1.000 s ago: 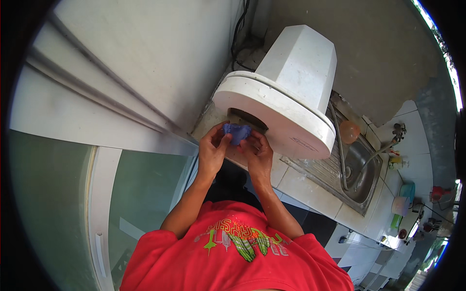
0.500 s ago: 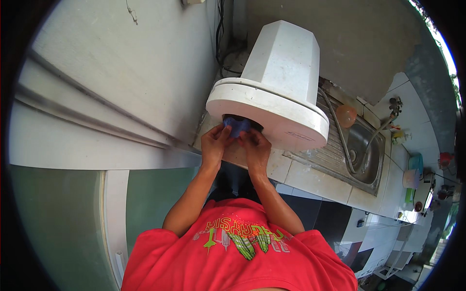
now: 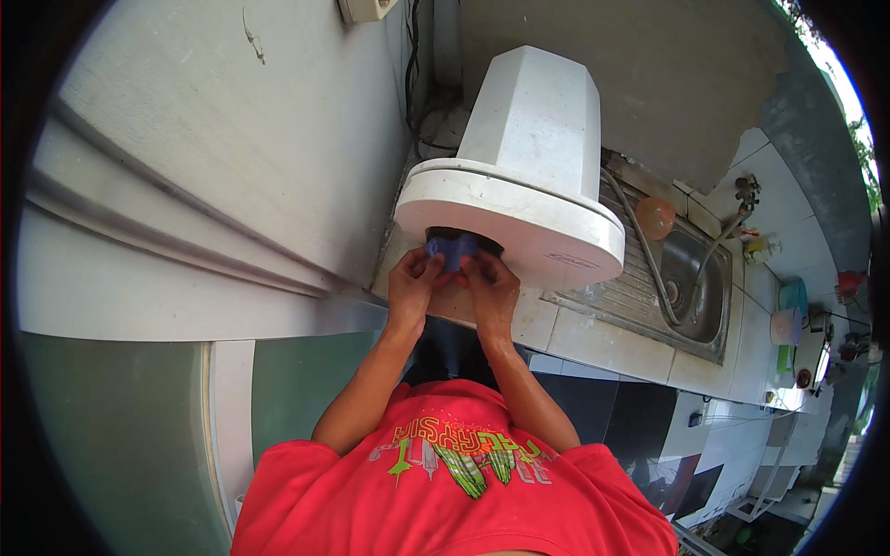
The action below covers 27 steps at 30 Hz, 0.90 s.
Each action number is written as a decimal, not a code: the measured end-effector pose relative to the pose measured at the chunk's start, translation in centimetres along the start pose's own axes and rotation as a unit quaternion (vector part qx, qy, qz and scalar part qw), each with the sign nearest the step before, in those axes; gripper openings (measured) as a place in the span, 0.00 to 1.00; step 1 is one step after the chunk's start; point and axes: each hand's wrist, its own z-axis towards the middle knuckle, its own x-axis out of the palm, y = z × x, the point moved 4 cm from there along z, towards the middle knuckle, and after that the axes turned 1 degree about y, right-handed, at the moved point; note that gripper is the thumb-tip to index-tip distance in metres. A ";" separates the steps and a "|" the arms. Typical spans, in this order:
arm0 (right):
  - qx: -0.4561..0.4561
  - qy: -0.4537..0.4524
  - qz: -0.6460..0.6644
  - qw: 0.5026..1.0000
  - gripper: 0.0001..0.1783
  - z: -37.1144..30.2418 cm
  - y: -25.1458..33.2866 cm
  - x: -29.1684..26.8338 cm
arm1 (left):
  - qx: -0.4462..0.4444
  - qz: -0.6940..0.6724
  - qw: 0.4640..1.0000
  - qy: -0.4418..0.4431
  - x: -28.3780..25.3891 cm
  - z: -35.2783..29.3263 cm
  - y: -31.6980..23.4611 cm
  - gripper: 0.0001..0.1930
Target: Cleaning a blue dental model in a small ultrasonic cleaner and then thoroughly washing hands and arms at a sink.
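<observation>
Between my two hands is a small blue-violet piece that looks soft and thin, perhaps cloth or plastic point(image 3: 451, 251); its exact kind does not show. My left hand point(image 3: 412, 289) pinches its left side between thumb and fingers. On the right side, my right hand point(image 3: 492, 293) grips it in the same way. The piece sits right at a dark opening point(image 3: 489, 244) in the front of a white appliance point(image 3: 519, 218) with a tall, faceted top. Part of the opening is hidden behind the piece and my fingers.
The appliance stands on a tiled counter point(image 3: 603, 336). To its right are a steel sink point(image 3: 721, 324) with a grey hose point(image 3: 642, 232), an orange bowl point(image 3: 655, 218) and a tap point(image 3: 742, 218). Dark cables point(image 3: 414, 93) run down the wall behind. A pale wall point(image 3: 232, 167) rises close on the left.
My view has shifted slightly. Both hands still hold the blue-violet piece at the opening; the piece has changed shape a little, and more of the dark opening shows above it.
</observation>
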 end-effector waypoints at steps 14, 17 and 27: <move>-0.084 0.049 -0.111 0.989 0.19 -1.3 1.4 -0.5 | 0.128 0.190 0.972 0.045 1.1 -0.1 -1.9 0.09; -0.050 0.057 -0.121 0.990 0.19 -0.8 0.7 -0.7 | 0.121 0.188 0.974 0.025 1.5 0.4 -1.5 0.08; -0.043 0.041 -0.119 0.991 0.17 0.0 0.1 -0.6 | 0.154 0.193 0.969 -0.014 1.1 1.6 -0.1 0.08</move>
